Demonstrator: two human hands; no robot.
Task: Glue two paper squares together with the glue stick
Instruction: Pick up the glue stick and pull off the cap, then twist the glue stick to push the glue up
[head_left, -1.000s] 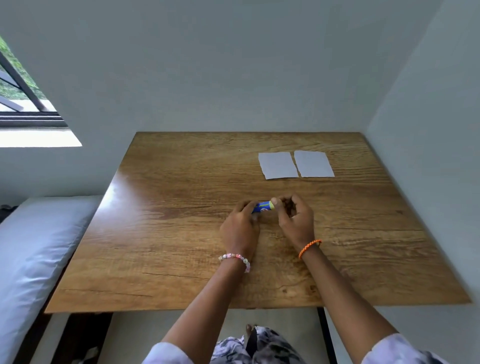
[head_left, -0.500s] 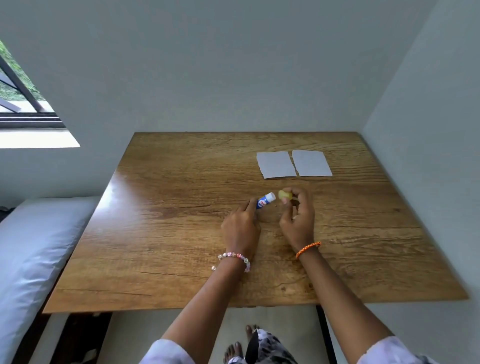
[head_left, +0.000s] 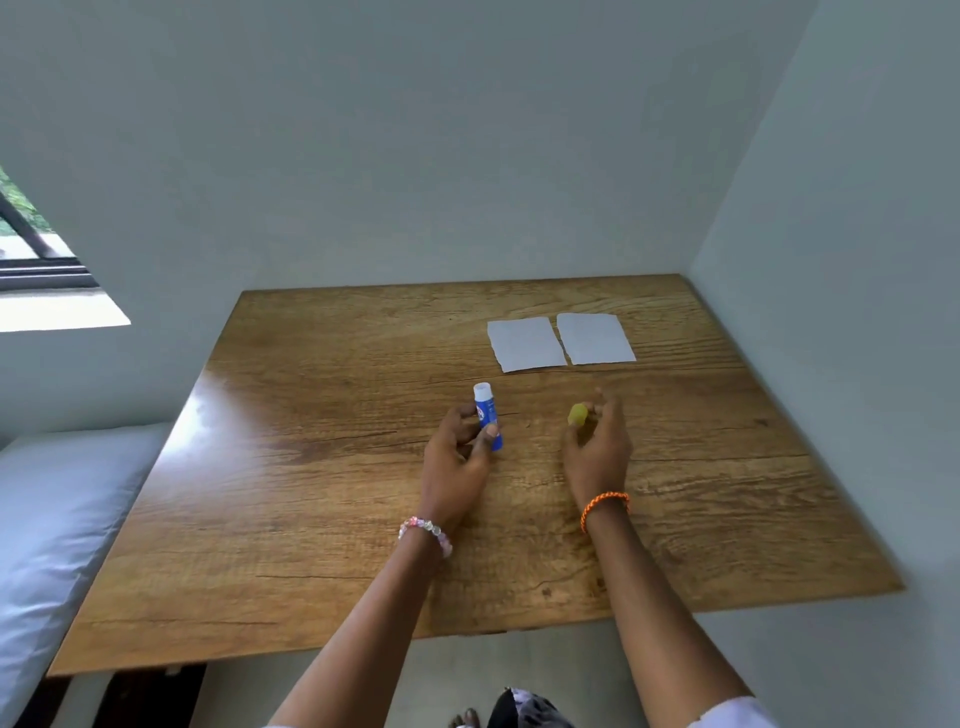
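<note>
Blue and white glue stick (head_left: 487, 415) now standing uncapped and nearly upright in the left hand (head_left: 457, 457), pinched low on the barrel between thumb and fingers, white open end pointing toward the far edge of the table (head_left: 311, 519). Yellow-green cap (head_left: 577, 415) being held at the fingertips of the right hand (head_left: 597, 447), now well apart from the stick. Differing from a second ago, when both hands were meeting over the stick lying sideways with the cap on; half a second ago the cap was just coming free and sitting close beside the open end. Hands since drawing apart, stick tipping up from sideways to upright. Meaning, by judgement, the opening step is done and the gluing itself not yet begun. Two white paper squares (head_left: 526, 344) (head_left: 595, 339) lying flat side by side near the far right corner of the table, a narrow gap between them, untouched and beyond both hands. Probably calling next for setting the cap down on the bare wood and bringing the stick over to one square. Impossible to tell whether any glue is raised above the rim of the tube.
</note>
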